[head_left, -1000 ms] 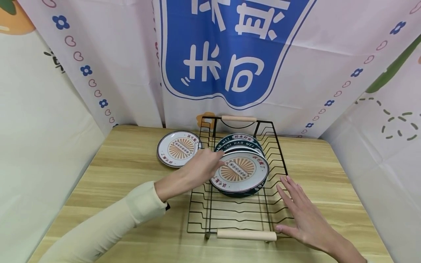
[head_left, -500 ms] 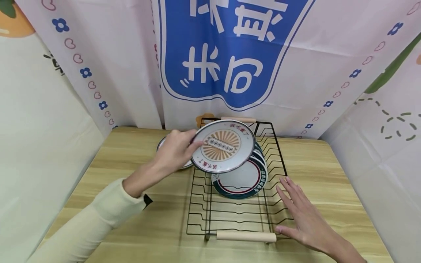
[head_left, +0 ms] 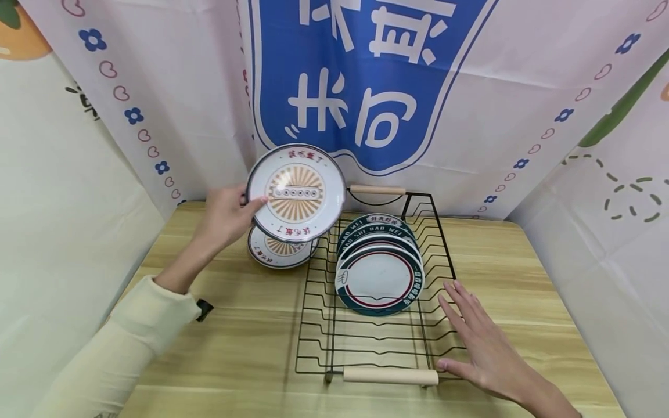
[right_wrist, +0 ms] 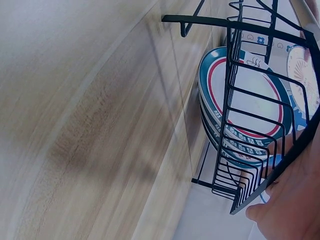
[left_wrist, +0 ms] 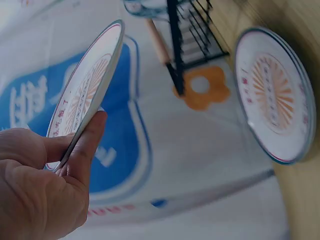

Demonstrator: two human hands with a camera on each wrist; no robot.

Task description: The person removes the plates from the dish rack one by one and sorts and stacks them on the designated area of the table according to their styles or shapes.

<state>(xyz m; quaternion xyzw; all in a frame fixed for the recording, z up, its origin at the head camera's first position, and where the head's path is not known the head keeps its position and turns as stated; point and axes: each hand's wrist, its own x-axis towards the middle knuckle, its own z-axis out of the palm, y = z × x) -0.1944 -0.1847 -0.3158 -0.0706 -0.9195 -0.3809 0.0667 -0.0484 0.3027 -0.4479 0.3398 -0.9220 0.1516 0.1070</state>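
Head view, left hand [head_left: 222, 216] holding one sunburst plate [head_left: 295, 192], another [head_left: 277, 251] on table

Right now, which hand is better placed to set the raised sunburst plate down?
Left: the left hand already pinches the sunburst plate above the plate on the table. The right hand lies flat against the rack.

Glossy plate [head_left: 295, 193], black wire rack [head_left: 377, 342]

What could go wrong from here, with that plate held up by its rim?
The left hand pinches the lifted plate only at its edge, tilted above the plate on the table; a slip could crack both. The right hand merely rests flat on the rack, so a knock may shift the racked plates.
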